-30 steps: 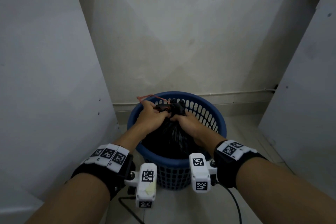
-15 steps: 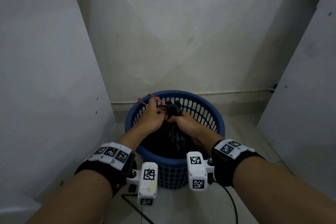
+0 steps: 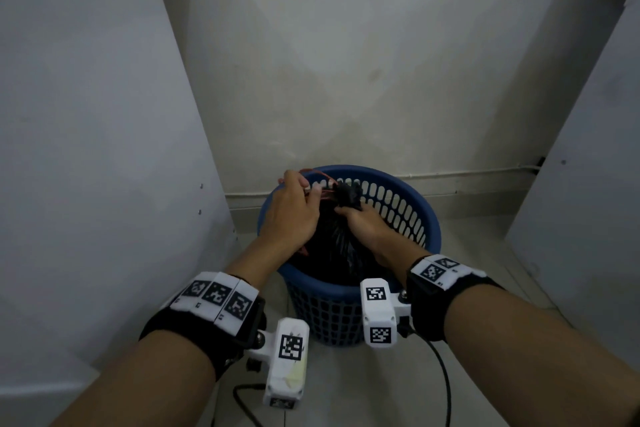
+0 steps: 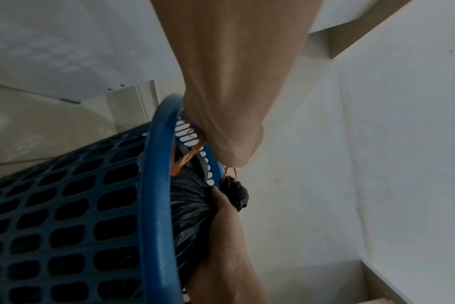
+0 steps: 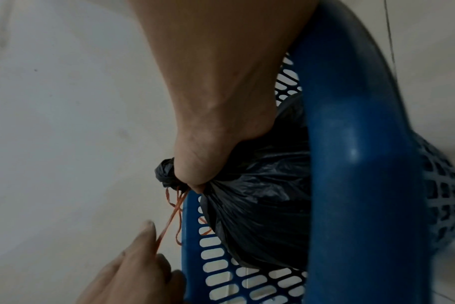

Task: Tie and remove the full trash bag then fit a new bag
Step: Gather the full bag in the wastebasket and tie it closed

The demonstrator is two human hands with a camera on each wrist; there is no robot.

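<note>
Nearest the head camera, our two forearms carried the wrist cameras above the tiled floor (image 3: 346, 388). Beyond them stood the blue basket (image 3: 349, 291), holding the black trash bag (image 3: 339, 243), which sat inside the rim with only its gathered neck (image 3: 347, 191) raised above it. Our right hand (image 3: 367, 224) had its fingers closed round the bag just below that neck, pinching the gathers together. Our left hand (image 3: 292, 215) held the orange string (image 5: 173, 214) between thumb and fingers (image 5: 146, 234) and drew it taut away from the neck, where several turns already lay. To finish the tie well, we judged, the right hand should keep the neck squeezed while the left kept steady tension, so that the turns bit into the plastic and did not slide up off the tuft. Farthest off, the pale wall (image 3: 346, 62) closed the alcove behind the basket.
</note>
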